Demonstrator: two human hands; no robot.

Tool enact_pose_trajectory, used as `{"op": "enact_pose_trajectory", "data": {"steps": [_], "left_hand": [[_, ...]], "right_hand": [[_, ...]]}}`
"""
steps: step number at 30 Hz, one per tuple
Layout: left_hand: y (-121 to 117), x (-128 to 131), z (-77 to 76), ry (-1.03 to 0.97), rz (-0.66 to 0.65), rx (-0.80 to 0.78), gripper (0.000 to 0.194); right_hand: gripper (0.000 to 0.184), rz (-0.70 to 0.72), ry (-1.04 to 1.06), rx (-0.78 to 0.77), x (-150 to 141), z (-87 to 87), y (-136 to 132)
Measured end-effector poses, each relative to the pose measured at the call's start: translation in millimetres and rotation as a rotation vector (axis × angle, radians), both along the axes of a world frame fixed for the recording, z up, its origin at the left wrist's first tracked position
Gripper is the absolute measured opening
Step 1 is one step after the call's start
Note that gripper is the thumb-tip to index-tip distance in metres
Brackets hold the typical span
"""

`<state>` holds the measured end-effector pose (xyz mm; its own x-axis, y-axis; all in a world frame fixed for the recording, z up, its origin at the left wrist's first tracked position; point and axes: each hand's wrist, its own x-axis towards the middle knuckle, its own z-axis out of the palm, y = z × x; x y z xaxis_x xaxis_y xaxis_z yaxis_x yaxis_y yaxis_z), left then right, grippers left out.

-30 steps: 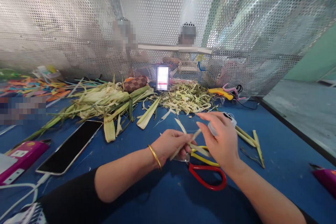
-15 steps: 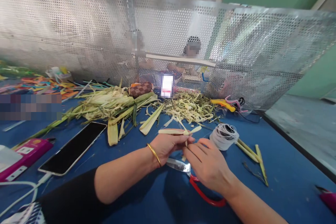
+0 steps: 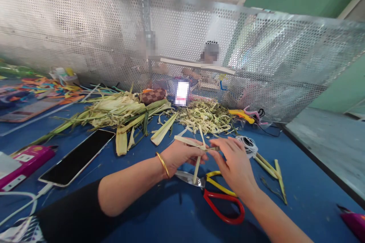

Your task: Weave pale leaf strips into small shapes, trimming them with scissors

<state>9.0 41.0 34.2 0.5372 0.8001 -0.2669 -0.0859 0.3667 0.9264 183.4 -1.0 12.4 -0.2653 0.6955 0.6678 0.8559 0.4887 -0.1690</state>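
Observation:
Pale plant-leaf strips cross in a small knot (image 3: 203, 147) above the blue table, their ends pointing several ways. My left hand (image 3: 182, 154), with a gold bangle at the wrist, pinches the knot between thumb and fingers. To its right, my right hand (image 3: 235, 163) grips the end of one strip between thumb and forefinger; its other fingers are extended. One strip hangs down over the blades of the scissors (image 3: 186, 177), which lie below both hands with one red and one yellow handle. A roll of white cord (image 3: 248, 146) sits just beyond my right hand, partly hidden by it.
Long leaves (image 3: 114, 110) lie heaped at the back left, beside a pile of shredded leaf strips (image 3: 202, 117). A phone (image 3: 80, 157) and a magenta power strip (image 3: 31, 163) are on the left. Behind stands a perforated metal screen (image 3: 182, 19), with people beyond it.
My right hand has shifted up and right, drawing away from the knot with a strip end. The knot has turned, and the scissors' yellow handle now shows.

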Motion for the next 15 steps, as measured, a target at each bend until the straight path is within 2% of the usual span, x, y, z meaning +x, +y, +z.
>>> {"op": "enact_pose_trajectory", "data": {"steps": [3, 7, 10, 15], "left_hand": [[0, 1, -3.5, -0.023, 0.0, 0.01, 0.022], [1, 4, -12.2, 0.003, 0.057, 0.083, 0.032], [3, 4, -12.8, 0.043, 0.041, 0.133, 0.028], [5, 1, -7.0, 0.089, -0.012, 0.123, 0.017]], "right_hand": [[0.023, 0.049, 0.028, -0.138, -3, -4.2, 2], [0.027, 0.079, 0.032, -0.165, -11, -2.3, -3], [0.029, 0.104, 0.099, -0.246, -13, 4.6, -7], [0.029, 0.141, 0.311, -0.477, -11, 11.9, -9]]}}
